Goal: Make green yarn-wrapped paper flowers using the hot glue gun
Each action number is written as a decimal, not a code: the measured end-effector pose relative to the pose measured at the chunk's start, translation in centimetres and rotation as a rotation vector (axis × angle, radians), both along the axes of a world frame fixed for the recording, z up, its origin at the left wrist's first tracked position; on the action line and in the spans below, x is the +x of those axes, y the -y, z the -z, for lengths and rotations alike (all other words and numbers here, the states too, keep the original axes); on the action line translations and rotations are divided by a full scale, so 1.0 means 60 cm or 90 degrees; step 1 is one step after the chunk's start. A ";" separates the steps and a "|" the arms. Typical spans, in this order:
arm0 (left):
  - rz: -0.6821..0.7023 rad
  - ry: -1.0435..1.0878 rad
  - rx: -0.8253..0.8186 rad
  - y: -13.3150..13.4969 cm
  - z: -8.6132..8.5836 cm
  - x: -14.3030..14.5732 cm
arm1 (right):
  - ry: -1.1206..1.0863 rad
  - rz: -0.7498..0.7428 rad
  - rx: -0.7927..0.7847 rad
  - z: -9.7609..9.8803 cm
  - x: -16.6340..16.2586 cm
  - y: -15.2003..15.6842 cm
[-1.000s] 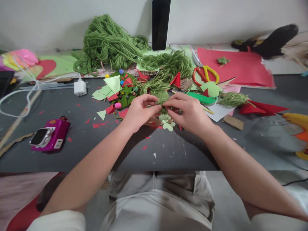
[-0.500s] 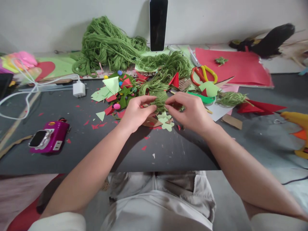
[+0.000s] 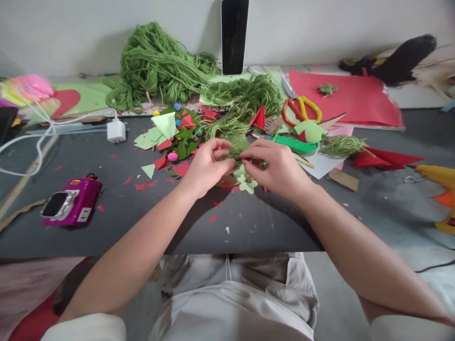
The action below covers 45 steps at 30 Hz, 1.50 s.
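Both my hands meet over the pile in the middle of the table, at the near end of a bundle of green yarn (image 3: 239, 141). My left hand (image 3: 208, 166) is closed on the yarn from the left, thumb against fingers. From the right, my right hand (image 3: 277, 166) pinches the yarn close to the left fingertips. The exact spot they grip is partly hidden by the fingers. Pale green paper flowers (image 3: 246, 182) lie just below the fingertips. A green-handled tool (image 3: 296, 144) lies beyond my right hand, beside a light green paper piece (image 3: 308, 131).
A large heap of green yarn (image 3: 152, 66) and an upright phone (image 3: 234, 38) stand at the back. Scissors (image 3: 302, 110) lie near red sheets (image 3: 355, 102). A yellow glue gun (image 3: 439, 177) is far right; a purple device (image 3: 76, 201) and white charger (image 3: 116, 130) sit left.
My right hand has shifted slightly left and down, bringing its fingertips closer to my left hand at the yarn. My left hand has moved slightly right.
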<state>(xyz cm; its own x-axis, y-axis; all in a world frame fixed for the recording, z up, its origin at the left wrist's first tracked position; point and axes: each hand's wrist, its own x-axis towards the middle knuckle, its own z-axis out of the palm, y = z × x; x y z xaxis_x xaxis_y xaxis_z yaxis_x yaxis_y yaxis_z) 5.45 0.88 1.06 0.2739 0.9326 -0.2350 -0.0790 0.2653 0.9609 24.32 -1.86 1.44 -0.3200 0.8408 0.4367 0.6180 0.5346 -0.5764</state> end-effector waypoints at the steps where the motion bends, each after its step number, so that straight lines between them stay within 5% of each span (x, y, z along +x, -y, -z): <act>1: -0.001 0.003 0.001 0.000 0.000 0.000 | 0.005 -0.003 0.003 0.000 0.000 0.000; 10: 0.005 0.011 0.011 -0.002 0.004 -0.002 | -0.008 -0.024 -0.016 0.002 0.004 -0.001; 20: -0.034 0.021 0.028 -0.007 0.005 -0.003 | -0.011 0.103 -0.044 0.000 0.008 0.002; 28: -0.034 0.020 0.031 -0.002 0.003 0.000 | -0.035 -0.002 -0.002 -0.001 -0.005 0.004; 45: -0.024 0.034 0.025 -0.001 0.001 0.004 | -0.058 0.041 -0.041 -0.003 -0.008 0.006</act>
